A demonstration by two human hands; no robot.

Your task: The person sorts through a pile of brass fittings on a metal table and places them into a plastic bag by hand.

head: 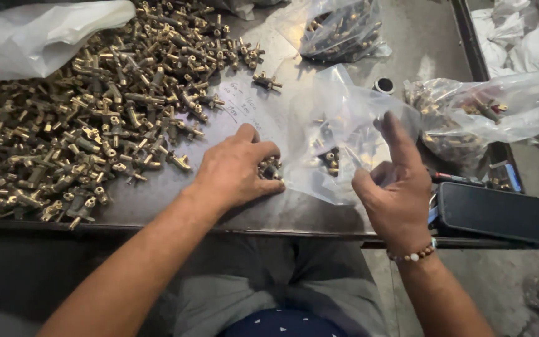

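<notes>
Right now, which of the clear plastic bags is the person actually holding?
The nearly empty clear bag in the middle: the right hand holds its edge up. The fuller bag at top and the one at right lie untouched.

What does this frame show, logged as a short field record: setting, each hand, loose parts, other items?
setting: metal worktable, seen from above
left hand: closed over a few brass fittings at the bag's mouth
right hand: holds open a clear plastic bag
loose parts: big pile of brass fittings at left
other items: filled bags, black phone at right edge
</notes>
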